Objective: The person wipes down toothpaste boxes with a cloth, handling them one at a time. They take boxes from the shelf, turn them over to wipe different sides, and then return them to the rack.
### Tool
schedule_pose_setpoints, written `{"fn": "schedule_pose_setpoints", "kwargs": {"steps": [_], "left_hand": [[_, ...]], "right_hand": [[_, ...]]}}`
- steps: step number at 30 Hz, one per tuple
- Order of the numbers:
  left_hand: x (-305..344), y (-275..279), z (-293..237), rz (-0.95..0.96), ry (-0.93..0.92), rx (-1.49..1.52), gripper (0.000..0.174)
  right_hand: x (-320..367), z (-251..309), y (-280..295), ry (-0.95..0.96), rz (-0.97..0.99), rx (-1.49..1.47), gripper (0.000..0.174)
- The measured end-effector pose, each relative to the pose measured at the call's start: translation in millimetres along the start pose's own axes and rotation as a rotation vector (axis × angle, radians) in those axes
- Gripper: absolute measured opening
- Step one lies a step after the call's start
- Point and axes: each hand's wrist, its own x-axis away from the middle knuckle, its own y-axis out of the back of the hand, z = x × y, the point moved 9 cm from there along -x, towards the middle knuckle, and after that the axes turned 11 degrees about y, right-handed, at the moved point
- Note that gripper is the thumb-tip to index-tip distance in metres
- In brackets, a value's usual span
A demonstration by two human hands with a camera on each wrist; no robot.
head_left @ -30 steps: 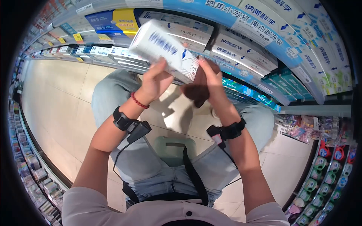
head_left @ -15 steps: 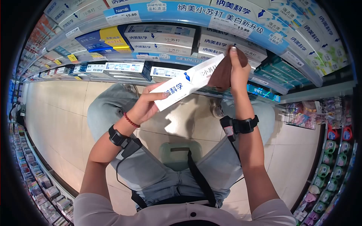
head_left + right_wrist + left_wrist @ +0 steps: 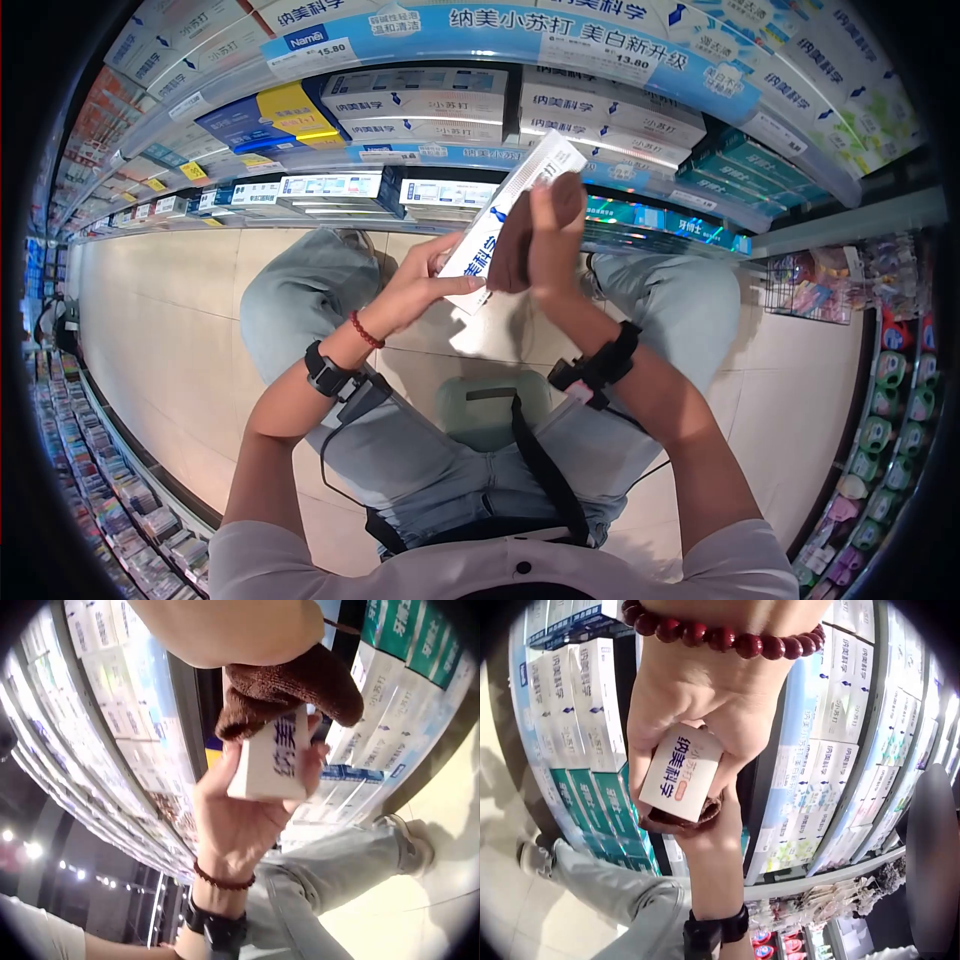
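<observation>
A long white toothpaste box (image 3: 476, 262) with blue lettering is held slanted in front of the shelves. My left hand (image 3: 412, 286) grips its lower end, thumb on the printed face; the left wrist view looks onto the small end (image 3: 681, 772) of the box between thumb and fingers. A brown cloth (image 3: 513, 245) lies along the right side of the box, held by my right hand (image 3: 556, 248), its thumb on top. In the right wrist view the textured cloth (image 3: 300, 686) is bunched over the box, under the right hand.
Shelves ahead carry stacked white toothpaste boxes (image 3: 420, 105), a blue and yellow box (image 3: 270, 118) and green boxes (image 3: 755, 170). The shelf's price strip (image 3: 500, 40) runs above the hands. A green stool (image 3: 490, 415) stands between the knees. Wire baskets of small goods (image 3: 810, 285) hang at right.
The box has swung from a flatter slant to a steeper one. My right hand and the cloth have come from its far end down and left, nearer my left hand.
</observation>
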Motion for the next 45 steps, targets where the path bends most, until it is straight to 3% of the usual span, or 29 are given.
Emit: {"fn": "schedule_pose_setpoints", "kwargs": {"steps": [2,3,4,6,7,8,10,12,13,14,17,20,22,24,30,31,33,35,38,39,41,42,43,44,45], "left_hand": [[0.0,5.9,-0.2,0.025,0.032,-0.131,0.056],[2.1,4.0,-2.8,0.050,0.027,-0.169,0.059],[8.1,2.6,-4.4,0.036,0.093,-0.196,0.060],[15.0,3.5,-11.2,0.037,0.115,-0.291,0.061],[14.6,10.2,-11.8,0.042,0.126,-0.373,0.060],[15.8,15.8,-10.6,0.046,0.132,-0.458,0.059],[13.2,28.8,3.0,-0.025,0.216,-0.693,0.048],[0.9,52.4,36.5,-0.096,0.349,-0.937,0.045],[-5.9,52.2,46.3,-0.151,0.327,-1.113,0.046],[-12.9,56.4,69.8,-0.161,0.445,-1.137,0.046],[-48.4,75.5,147.9,-0.042,0.525,-1.291,0.051],[-71.4,96.0,211.8,0.071,0.678,-1.096,0.057],[-79.7,103.9,263.2,0.113,0.852,-0.789,0.060],[-77.3,91.7,277.6,0.120,0.940,-0.536,0.061],[-72.7,140.4,345.1,-0.192,1.043,-0.311,0.052],[-64.5,151.4,343.8,-0.318,0.994,-0.226,0.048],[-74.8,201.6,371.4,-0.123,0.626,-0.737,0.046],[-46.1,200.2,351.2,-0.689,0.817,-0.084,0.047],[-74.2,218.4,343.9,-0.556,0.926,-0.389,0.045],[-98.3,215.9,311.7,-0.488,0.687,-0.679,0.033],[-116.7,154.1,209.8,-0.516,0.301,-0.864,0.021],[-109.6,106.5,129.6,-0.556,-0.063,-0.957,0.018],[-88.6,61.8,53.3,-0.689,-0.119,-1.116,0.017],[-61.6,24.5,-12.1,-0.774,-0.295,-1.164,0.015],[-34.1,-1.8,-65.0,-0.828,-0.631,-1.259,0.014]], "right_hand": [[-34.4,-11.1,17.5,0.170,-0.112,-0.208,0.052],[-46.1,1.3,22.2,0.103,-0.121,-0.307,0.036],[-61.2,-4.8,40.3,0.107,-0.188,-0.107,0.034],[-91.7,-4.9,49.1,0.253,-0.001,0.204,0.040],[-99.0,9.9,40.7,0.433,0.186,0.371,0.036],[-93.0,35.1,33.4,0.484,0.285,0.639,0.031],[-86.5,48.4,27.4,0.400,0.390,0.700,0.029],[-81.5,47.0,21.1,0.397,0.489,0.575,0.028],[-79.4,45.9,18.4,0.397,0.537,0.511,0.028],[-79.3,42.8,16.4,0.405,0.558,0.535,0.029],[-84.2,32.6,10.5,0.392,0.592,0.634,0.031],[-87.0,51.2,13.3,0.456,0.488,0.747,0.032],[-93.9,50.5,19.1,0.530,0.420,0.727,0.032],[-98.2,55.0,24.3,0.567,0.336,0.808,0.030],[-106.7,55.5,33.8,0.508,0.341,0.672,0.029],[-107.7,55.7,35.7,0.517,0.329,0.698,0.028],[-108.9,57.5,38.5,0.535,0.303,0.746,0.028],[-105.9,60.7,39.9,0.507,0.334,0.702,0.028],[-99.5,67.1,37.6,0.349,0.463,0.655,0.031],[-104.2,55.3,34.7,0.408,0.493,0.717,0.030],[-105.9,44.7,32.8,0.325,0.504,0.751,0.023],[-102.7,47.1,33.8,0.332,0.487,0.743,0.026],[-98.1,52.2,32.6,0.362,0.492,0.834,0.027],[-98.3,44.8,29.1,0.313,0.561,0.841,0.025],[-95.5,45.4,25.3,0.272,0.612,0.801,0.025]]}}
